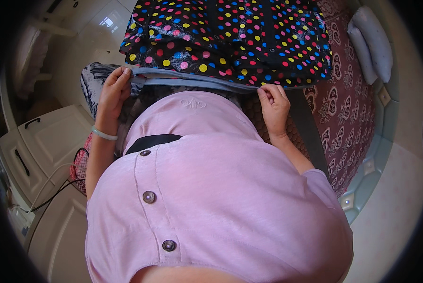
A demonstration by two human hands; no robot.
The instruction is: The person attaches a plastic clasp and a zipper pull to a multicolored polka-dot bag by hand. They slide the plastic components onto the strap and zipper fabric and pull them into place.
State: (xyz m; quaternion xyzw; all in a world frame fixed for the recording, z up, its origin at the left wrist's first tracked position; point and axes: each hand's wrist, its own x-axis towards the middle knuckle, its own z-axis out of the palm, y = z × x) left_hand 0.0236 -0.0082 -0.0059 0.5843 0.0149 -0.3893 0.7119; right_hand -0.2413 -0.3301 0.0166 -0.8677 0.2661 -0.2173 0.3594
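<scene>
While L hand (113,92) is pinching grey edge (192,79) of glossy polka-dot cloth (230,35) at left end, R hand (274,109) is pinching same edge farther right; both grips narrow, thumb to fingertips. Cloth is lying just beyond both hands, creasing near edge. Prob. best: keeping tension even betw. hands, easing wrinkles out w/o yanking. Maroon patterned cover (351,99) is spreading right of R hand; pale pillows (374,45) are resting beyond it, far R. Cream cabinet (55,134) is standing L of L hand; shiny floor (91,40) is showing past it.

Soft, even light | glare on floor (91,45) | edges bent, corners black
</scene>
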